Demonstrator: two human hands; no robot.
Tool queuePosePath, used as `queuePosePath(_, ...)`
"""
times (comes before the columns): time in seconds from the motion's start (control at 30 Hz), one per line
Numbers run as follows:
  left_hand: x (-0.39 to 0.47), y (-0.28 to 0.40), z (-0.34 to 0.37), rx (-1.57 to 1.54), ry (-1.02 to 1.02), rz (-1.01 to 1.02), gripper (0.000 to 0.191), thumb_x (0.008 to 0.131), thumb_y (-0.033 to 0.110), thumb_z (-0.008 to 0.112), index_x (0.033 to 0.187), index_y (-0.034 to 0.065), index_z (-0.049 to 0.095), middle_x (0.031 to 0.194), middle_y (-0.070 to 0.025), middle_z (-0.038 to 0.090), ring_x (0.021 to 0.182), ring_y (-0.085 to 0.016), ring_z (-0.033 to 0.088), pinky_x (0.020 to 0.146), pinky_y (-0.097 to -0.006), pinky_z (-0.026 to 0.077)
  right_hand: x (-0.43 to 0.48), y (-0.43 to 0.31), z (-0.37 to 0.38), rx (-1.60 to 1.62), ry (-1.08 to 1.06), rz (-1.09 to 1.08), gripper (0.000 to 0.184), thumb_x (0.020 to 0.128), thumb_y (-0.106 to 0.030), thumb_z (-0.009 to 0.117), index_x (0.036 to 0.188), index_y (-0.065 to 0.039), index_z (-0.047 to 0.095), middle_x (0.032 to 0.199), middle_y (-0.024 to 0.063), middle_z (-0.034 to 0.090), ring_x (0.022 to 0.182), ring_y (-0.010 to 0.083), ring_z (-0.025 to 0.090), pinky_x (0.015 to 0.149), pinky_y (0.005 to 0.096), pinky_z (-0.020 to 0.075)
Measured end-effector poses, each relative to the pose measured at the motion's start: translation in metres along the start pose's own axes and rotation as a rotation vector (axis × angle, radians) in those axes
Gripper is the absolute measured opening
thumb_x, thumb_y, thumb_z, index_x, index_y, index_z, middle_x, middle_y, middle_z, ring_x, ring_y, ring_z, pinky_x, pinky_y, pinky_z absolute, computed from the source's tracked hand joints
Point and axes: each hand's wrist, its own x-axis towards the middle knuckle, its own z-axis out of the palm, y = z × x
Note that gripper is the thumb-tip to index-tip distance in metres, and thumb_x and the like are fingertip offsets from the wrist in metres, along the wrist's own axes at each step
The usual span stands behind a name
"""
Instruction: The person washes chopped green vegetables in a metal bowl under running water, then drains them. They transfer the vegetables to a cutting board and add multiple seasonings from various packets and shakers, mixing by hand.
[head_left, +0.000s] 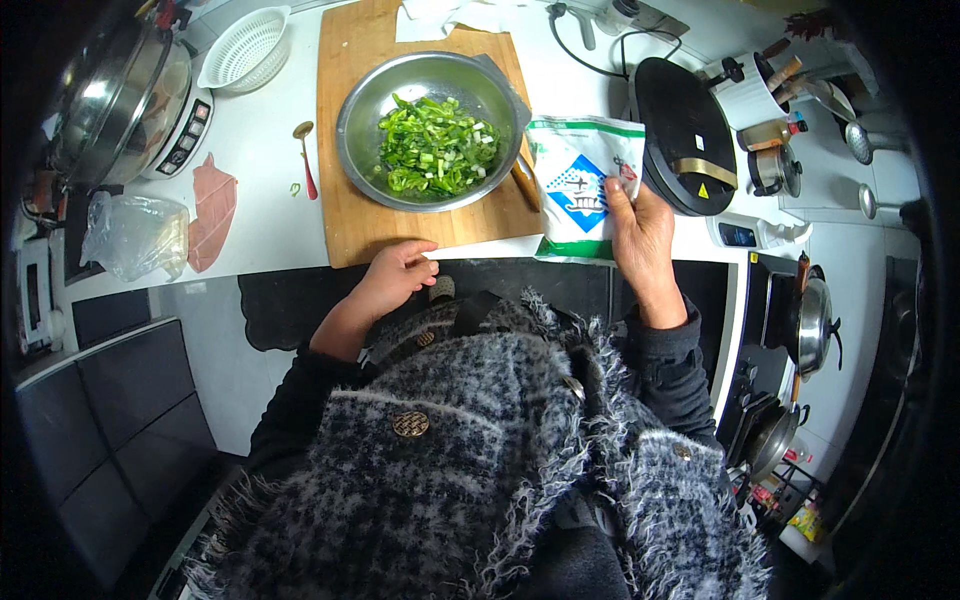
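Note:
My right hand (645, 232) grips a white, blue and green plastic packet (576, 187) by its right side, at the right edge of the cutting board. My left hand (397, 277) is at the board's near edge, its fingers bent and thumb near the fingertips; whether it pinches something small I cannot tell. Between and beyond the hands, a steel bowl (352, 161) with chopped green peppers and scallions (435, 146) rests on the wooden cutting board (341, 232). A wooden handle (525, 184) lies beside the bowl, partly hidden by the packet.
Left on the counter are a spoon (305, 154), a pink cloth-like piece (214, 210), a clear plastic bag (135, 232), a white colander (246, 51) and a steamer (112, 97). At right stand a black electric griddle (682, 127) and a white handheld device (757, 231). White paper (450, 16) lies behind the bowl.

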Motion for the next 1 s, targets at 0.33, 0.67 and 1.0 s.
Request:
queuePosePath(0.33,-0.005,-0.002,0.019,0.104,0.026,0.022,0.04,0.089,0.011,0.06,0.124,-0.005,0.05,0.086,-0.006,0.064,0.077,-0.01,0.06,0.069,-0.0235,0.047,-0.039,0.035,-0.028,0.57,0.257,-0.09,0.015,0.094,-0.013,0.056,0.092,0.0,0.062,0.085,-0.0022,0.057,0.077,0.004,0.047,0.068,0.02,0.0395)
queuePosePath(0.67,0.022,0.02,0.116,0.311,-0.207,0.002,0.04,0.09,0.011,0.057,0.127,-0.0018,0.049,0.093,-0.0066,0.064,0.081,-0.012,0.061,0.072,-0.0251,0.048,-0.161,0.136,-0.125,0.409,0.395,0.053,0.019,0.095,-0.013,0.055,0.094,0.004,0.061,0.088,0.0017,0.059,0.079,0.0055,0.049,0.07,0.0213,0.0405)
queuePosePath(1.0,0.035,0.052,0.261,0.592,-0.613,0.136,0.058,0.082,0.0,0.064,0.136,0.0055,0.043,0.106,-0.0082,0.059,0.096,-0.015,0.058,0.083,-0.0288,0.05,-0.277,0.211,-0.164,0.494,0.639,0.278,0.019,0.09,-0.016,0.058,0.082,0.0,0.065,0.071,0.0066,0.065,0.063,0.0136,0.059,0.057,0.0282,0.0461)
